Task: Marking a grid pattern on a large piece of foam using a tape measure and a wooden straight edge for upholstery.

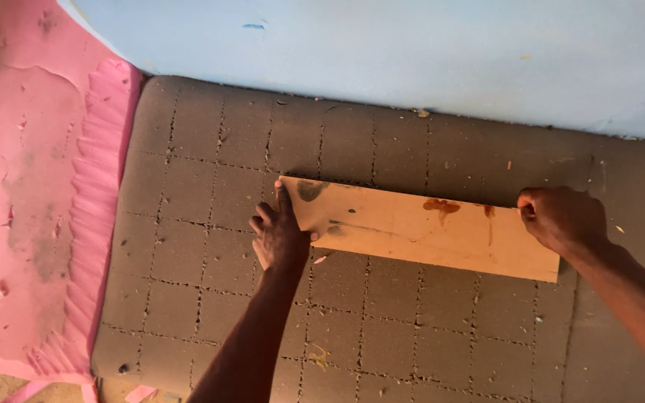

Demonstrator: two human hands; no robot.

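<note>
While both hands bear on it, a flat wooden board (427, 227) lies across a brown foam slab (188, 246), its long side running left to right and tilted slightly downward toward the right. The board is pale tan, with a dark smear near its upper left corner and reddish-brown stains near its upper right edge.

Left hand (279, 237): pressed at the board's left end, thumb laid flat on the board face, remaining fingers spread apart on the foam just beside the edge. The grip is open and flat, not closed round anything.

Right hand (561, 218): at the board's right end, fingers curled together into a closed grip against the upper right corner. Whether the fingers wrap the board's edge cannot be told.

The brown foam slab is scored with cut lines into a grid of squares and carries scattered crumbs. A pink foam sheet (39, 186) with a ragged, ridged edge lies against its left side. A light blue foam sheet (412, 52) borders its far edge.
</note>
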